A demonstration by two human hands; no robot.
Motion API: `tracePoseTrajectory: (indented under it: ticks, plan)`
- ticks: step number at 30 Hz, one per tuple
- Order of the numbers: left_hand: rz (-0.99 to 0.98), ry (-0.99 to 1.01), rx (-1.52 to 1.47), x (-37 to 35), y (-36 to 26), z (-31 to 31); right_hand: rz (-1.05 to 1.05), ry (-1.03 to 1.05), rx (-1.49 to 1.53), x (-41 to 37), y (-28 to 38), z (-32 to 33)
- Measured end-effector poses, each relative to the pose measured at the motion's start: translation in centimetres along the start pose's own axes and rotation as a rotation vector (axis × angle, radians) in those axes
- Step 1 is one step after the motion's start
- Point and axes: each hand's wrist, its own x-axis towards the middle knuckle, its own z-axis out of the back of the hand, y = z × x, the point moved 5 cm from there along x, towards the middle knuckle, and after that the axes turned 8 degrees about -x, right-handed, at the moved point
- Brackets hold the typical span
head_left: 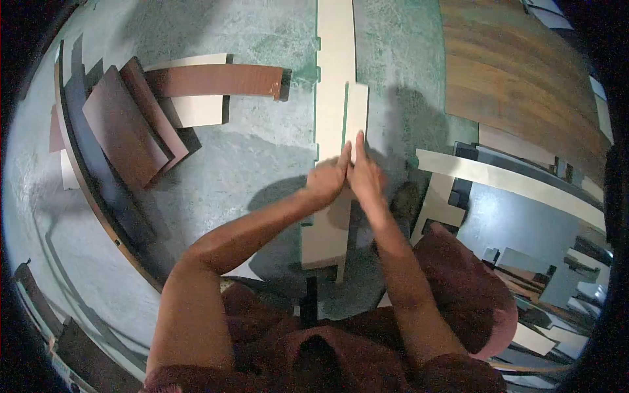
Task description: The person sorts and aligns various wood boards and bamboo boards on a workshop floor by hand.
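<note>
Centrally, one strip [357, 108], narrow, cream: lies directly ahead of both hands, running forward from the fingertips, its far end beyond them, its near part hidden under the fingers. One board [335, 39], long, cream, with green marks along its left edge: extends ahead of and behind the hands, just left of the strip; whether the strip overlaps it or lies beside it cannot be told. A thin green line shows between the two. Left hand [325, 182]: mostly closed, index finger pointing forward to the strip's edge, the other fingers curled; whether it grips anything cannot be told. Right hand [365, 175]: index finger extended and laid along the strip, remaining fingers partly hidden; a pinch cannot be confirmed. The hands are side by side, close together. Well left of the left hand: one brown slat [213, 80], over cream pieces [196, 112]; brown panels [121, 128], leaning together; one dark plank [108, 157], long. Ahead and to the right of the right hand: one wood sheet [517, 65], brown-grained. Right of the right hand: one pale band [511, 175], long; one grey sheet [517, 216]; assorted offcuts [557, 281], piled. Beneath: floor [255, 33], grey-green, scuffed.
</note>
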Motion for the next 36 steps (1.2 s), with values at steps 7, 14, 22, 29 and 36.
tracePoseTrajectory:
  ticks: [7,14,22,29,36]
  plan:
    - [0.211,-0.097,0.078,10.5,-0.5,10.1,0.015,0.008,-0.084,13.3,2.3,5.3]
    - [0.056,-0.173,0.295,12.2,-0.5,11.4,-0.035,-0.036,-0.003,13.2,2.3,6.0]
    - [-0.572,0.051,0.627,-11.4,-3.4,0.2,-0.181,0.276,0.082,-14.4,2.2,-1.5]
    - [-0.551,0.384,0.381,-21.9,-0.4,-4.6,-0.052,0.281,0.131,-23.9,3.5,-8.0]
    - [-0.574,0.309,0.342,-19.0,-0.4,-1.7,-0.112,0.155,0.153,-21.0,5.0,-6.2]
